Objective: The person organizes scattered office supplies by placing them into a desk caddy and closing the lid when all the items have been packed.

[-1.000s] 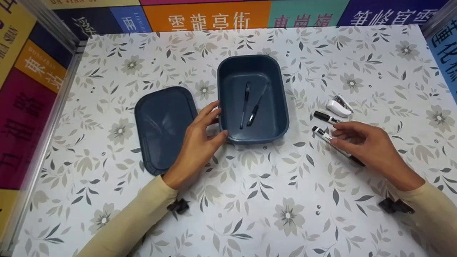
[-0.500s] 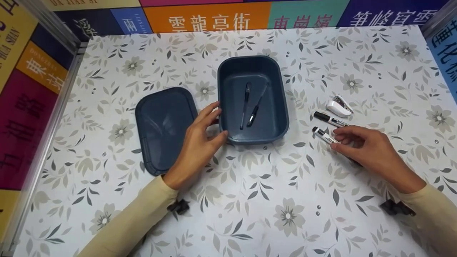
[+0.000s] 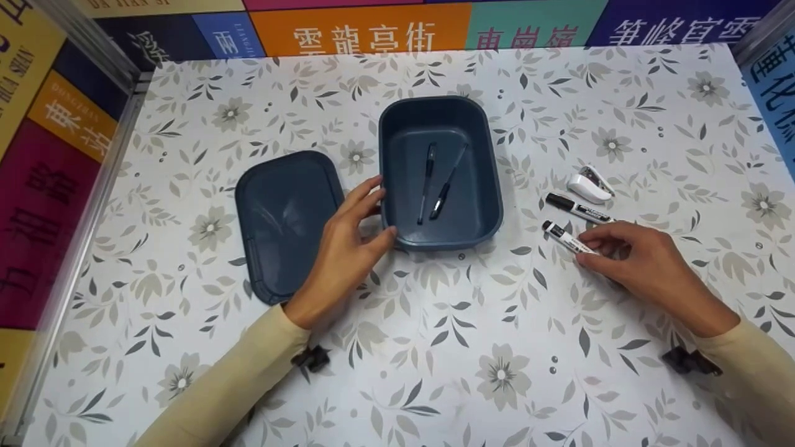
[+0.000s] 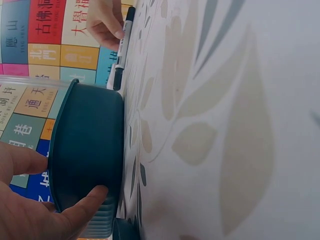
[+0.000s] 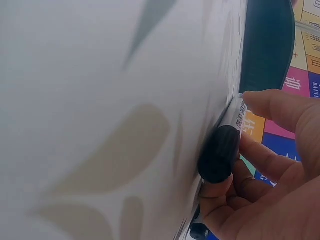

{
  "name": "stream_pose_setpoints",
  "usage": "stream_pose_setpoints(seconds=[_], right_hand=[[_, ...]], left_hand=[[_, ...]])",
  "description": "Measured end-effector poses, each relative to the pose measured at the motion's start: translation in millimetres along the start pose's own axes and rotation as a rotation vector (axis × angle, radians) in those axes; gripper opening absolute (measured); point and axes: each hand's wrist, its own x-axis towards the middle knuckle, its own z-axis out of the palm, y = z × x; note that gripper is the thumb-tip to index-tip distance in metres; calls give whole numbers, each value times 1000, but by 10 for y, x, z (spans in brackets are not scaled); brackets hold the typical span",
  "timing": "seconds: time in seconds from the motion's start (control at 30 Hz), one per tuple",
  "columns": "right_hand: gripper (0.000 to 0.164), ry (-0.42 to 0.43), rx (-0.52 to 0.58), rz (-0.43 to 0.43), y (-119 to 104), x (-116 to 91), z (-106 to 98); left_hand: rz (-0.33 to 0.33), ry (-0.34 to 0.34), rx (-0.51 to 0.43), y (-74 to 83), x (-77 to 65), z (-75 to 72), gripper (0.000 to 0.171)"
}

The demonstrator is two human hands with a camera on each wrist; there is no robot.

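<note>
In the head view my left hand [image 3: 351, 242] rests against the left wall and near corner of a dark blue plastic box [image 3: 438, 241], fingers fairly straight. The left wrist view shows a thumb and a finger touching the box's outer wall [image 4: 90, 145] and rim. Two black pens, one [image 3: 427, 180] beside the other [image 3: 442, 195], lie inside on the floor. To the right, my right hand [image 3: 649, 257] pinches a white marker with black ends [image 3: 562, 237], still low at the table. The right wrist view shows its black end [image 5: 220, 155] between thumb and fingers.
A second black-capped marker [image 3: 577, 208] lies just beyond the right hand. Past it sits a small white stapler [image 3: 590, 186]. The box's dark blue lid [image 3: 289, 217] lies left of the box, partly under the left forearm. Printed panels [image 3: 366, 31] stand behind the flowered tabletop.
My right hand has drawn slightly nearer and away from the second marker, showing more of that one. The pinched marker has turned slightly. The left hand and box stay put.
</note>
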Motion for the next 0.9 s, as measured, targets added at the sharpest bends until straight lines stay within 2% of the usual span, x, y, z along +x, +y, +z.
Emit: stream_pose_setpoints(seconds=[0.17,0.47,0.9], right_hand=[[26,7,-16,0,12,-8,-5],[27,18,-33,-7,72,9,17],[24,9,-31,27,62,12,24]], left_hand=[[-26,-10,-22,17,5,5,60],[-24,-7,-47,-11,5,15,61],[-60,-14,-93,12,3,16,61]])
